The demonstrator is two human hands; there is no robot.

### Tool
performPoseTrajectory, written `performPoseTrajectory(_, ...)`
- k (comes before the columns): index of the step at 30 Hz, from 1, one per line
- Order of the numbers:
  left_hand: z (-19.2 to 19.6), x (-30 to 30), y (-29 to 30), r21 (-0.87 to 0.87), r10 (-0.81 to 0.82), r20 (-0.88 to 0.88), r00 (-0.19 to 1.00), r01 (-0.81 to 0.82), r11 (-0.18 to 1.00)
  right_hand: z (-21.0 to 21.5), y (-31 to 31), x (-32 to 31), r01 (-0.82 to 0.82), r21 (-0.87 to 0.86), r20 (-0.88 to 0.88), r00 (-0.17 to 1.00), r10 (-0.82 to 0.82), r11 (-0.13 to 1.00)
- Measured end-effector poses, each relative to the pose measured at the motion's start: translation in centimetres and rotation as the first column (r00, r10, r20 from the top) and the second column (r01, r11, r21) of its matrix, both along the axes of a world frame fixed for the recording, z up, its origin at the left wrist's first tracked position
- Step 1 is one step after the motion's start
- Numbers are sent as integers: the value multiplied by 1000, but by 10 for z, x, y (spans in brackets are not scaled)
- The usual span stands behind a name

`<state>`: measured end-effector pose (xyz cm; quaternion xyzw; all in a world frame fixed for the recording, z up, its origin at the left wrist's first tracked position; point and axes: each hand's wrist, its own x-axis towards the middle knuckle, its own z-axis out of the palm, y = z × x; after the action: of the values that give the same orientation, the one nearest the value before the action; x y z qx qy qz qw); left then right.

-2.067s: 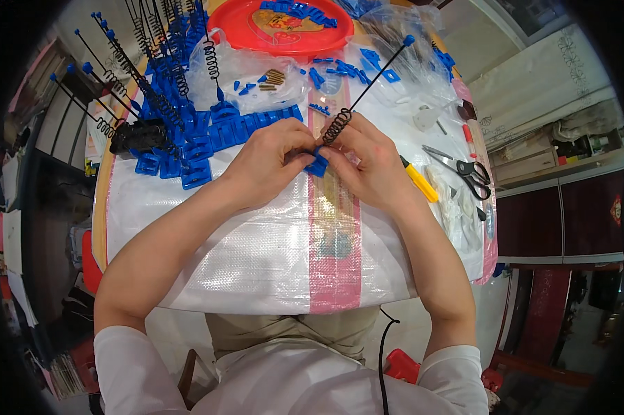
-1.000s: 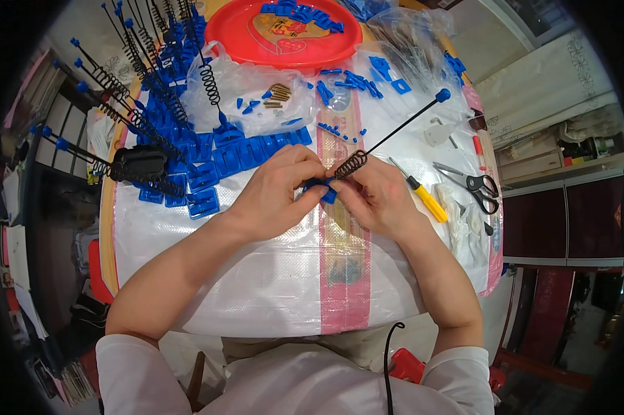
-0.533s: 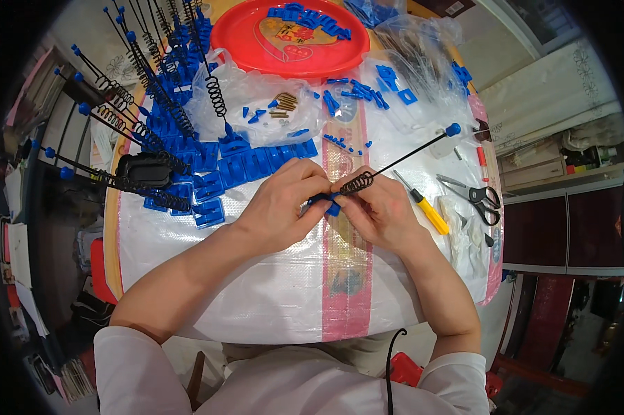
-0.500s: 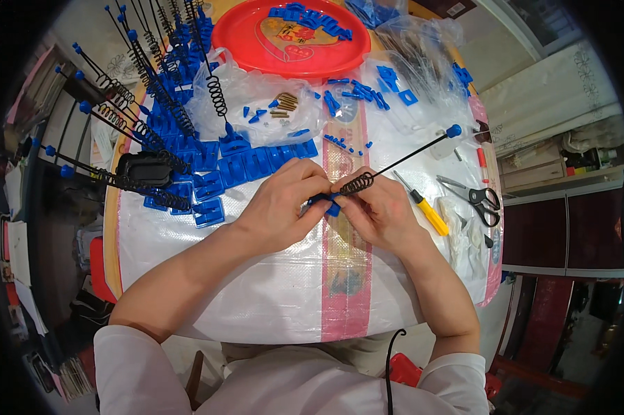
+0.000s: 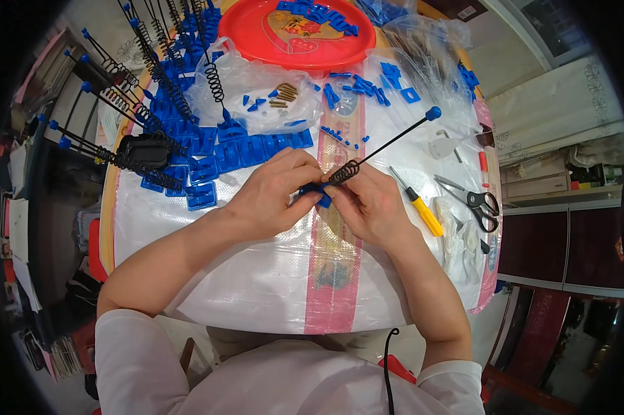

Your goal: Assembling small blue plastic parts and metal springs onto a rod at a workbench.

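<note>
Over the middle of the table, both my hands meet around a small blue plastic piece (image 5: 324, 200). My left hand (image 5: 267, 194) is closed in a pinch on the piece's left side. Opposite it, my right hand (image 5: 368, 204) pinches the piece where a black coil spring (image 5: 344, 172) joins it. From the coil a thin black rod slants up to the right and ends in a blue ball (image 5: 433, 113). My fingers hide most of the joint. Just beyond my left hand runs a row of blue plastic bases (image 5: 246, 153).
Finished-looking spring rods (image 5: 146, 62) stand in blue bases at the left, beside a black tray (image 5: 146, 151). Farther off are brass pins (image 5: 284, 93) on a plastic bag, small blue parts (image 5: 367, 86) and a red basin (image 5: 236, 41). A yellow-handled screwdriver (image 5: 426, 214) and scissors (image 5: 483, 202) lie right.
The whole view has shifted slightly. The rod slants more steeply, its ball end now farther left and higher. Both hands keep their pinch on the blue piece.
</note>
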<state>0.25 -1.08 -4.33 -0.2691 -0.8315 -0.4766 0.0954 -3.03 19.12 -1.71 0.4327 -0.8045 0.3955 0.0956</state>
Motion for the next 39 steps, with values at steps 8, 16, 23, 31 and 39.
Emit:
performPoseTrajectory(8,0,-1,0,-5,-3,-8,1000,3,1000,1,3,0,8,12,3,1000,-8,1000)
performPoseTrajectory(16,-1,-2,-2,-24,-21,8,1000,22,999,2,4,-2,-6,33,-13,1000,7,999)
performPoseTrajectory(23,-1,-2,-2,0,-29,-17,999,29,1000,2,2,0,-2,21,24,1000,2,1000)
performPoseTrajectory(31,1,-1,-3,-15,-29,7,1000,30,999,3,3,0,1,36,11,1000,-1,999)
performPoseTrajectory(39,-1,-1,-3,-25,-30,11,999,31,999,1,3,0,1,37,19,1000,-2,999)
